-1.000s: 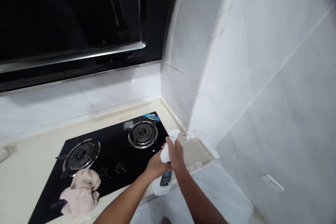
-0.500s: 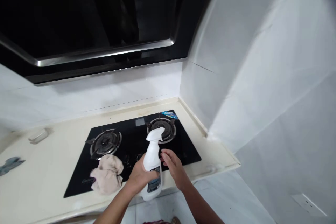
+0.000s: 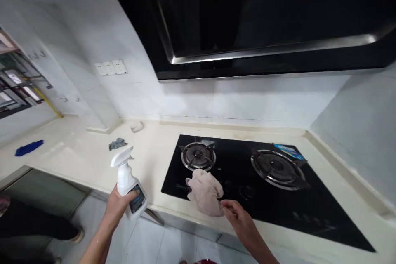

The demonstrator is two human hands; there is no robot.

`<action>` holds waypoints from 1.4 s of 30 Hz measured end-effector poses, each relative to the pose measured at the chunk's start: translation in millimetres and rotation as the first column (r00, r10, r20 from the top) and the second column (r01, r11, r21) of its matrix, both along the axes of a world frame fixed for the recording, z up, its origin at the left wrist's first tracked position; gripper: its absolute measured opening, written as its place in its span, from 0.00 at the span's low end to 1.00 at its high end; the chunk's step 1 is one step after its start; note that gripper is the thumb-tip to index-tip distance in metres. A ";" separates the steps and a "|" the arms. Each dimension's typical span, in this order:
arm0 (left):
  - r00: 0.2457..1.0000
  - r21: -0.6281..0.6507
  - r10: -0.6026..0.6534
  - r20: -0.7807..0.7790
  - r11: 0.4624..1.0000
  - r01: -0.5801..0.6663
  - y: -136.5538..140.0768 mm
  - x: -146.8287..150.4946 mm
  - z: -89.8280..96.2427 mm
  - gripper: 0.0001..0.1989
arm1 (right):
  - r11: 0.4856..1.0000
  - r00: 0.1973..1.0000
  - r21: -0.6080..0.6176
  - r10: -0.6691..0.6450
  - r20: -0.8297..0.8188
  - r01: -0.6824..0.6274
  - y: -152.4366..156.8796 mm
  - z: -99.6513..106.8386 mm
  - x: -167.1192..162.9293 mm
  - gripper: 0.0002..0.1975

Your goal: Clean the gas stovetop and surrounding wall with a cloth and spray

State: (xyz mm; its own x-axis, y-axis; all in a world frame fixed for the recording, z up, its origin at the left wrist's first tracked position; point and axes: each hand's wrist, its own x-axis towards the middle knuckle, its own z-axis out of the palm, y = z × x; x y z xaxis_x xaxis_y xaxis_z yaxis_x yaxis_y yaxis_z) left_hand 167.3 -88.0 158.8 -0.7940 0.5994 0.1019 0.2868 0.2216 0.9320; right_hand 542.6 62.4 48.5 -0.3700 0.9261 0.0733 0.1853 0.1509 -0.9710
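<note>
My left hand (image 3: 116,207) is wrapped round a white spray bottle (image 3: 126,178) with a dark label, held tilted in front of the counter's front edge. A crumpled, pale pinkish cloth (image 3: 204,193) lies over the front edge of the black gas stove (image 3: 229,165). At that cloth's right corner, the thumb and index finger of my right hand (image 3: 241,219) are pinched together on its edge. The stove's left burner (image 3: 198,155) is just behind the cloth, and its right burner (image 3: 276,166) sits farther right.
A black range hood (image 3: 262,60) overhangs the stove. On the pale counter (image 3: 80,152) to the left lie a grey-green rag (image 3: 117,144), a blue cloth (image 3: 29,147) and a small pale dish-like item (image 3: 136,126). Another person's dark-clothed leg (image 3: 40,222) shows at lower left.
The view has swung left. My left hand has carried the spray bottle leftward, away from the stove front. My right hand has left the bottle's side and reached the pale cloth.
</note>
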 end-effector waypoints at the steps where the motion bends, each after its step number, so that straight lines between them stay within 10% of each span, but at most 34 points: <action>1: 0.999 0.013 0.041 -0.017 0.999 -0.040 -3.6 -22.7 -6.4 0.23 | 0.999 0.999 0.049 0.014 0.042 -0.016 -0.9 -4.8 -10.6 0.22; 12: 0.930 -0.037 0.341 -0.137 0.936 -0.349 44.0 -176.7 -53.5 0.28 | 0.930 0.808 0.362 -0.166 0.566 -0.062 41.0 -60.6 -72.7 0.32; 22: 0.943 0.104 0.318 -0.101 0.946 -0.308 107.7 -254.5 -66.1 0.31 | 0.910 0.421 0.363 -0.254 0.871 -0.202 53.9 -49.0 -91.6 0.37; 30: 0.957 0.070 0.276 -0.086 0.960 -0.270 120.5 -306.9 -61.6 0.30 | 0.868 0.353 0.458 -0.373 0.858 -0.194 52.7 -57.1 -100.3 0.33; 37: 0.919 0.080 0.377 -0.120 0.926 -0.369 90.3 -253.7 -98.8 0.29 | 0.784 0.513 0.585 -0.422 0.748 -0.207 57.8 -70.7 -93.5 0.23; 42: 0.998 0.138 0.044 -0.054 0.990 -0.037 66.2 -124.6 -139.5 0.22 | 0.875 0.704 0.485 -0.336 0.625 -0.012 74.1 -61.5 -92.1 0.24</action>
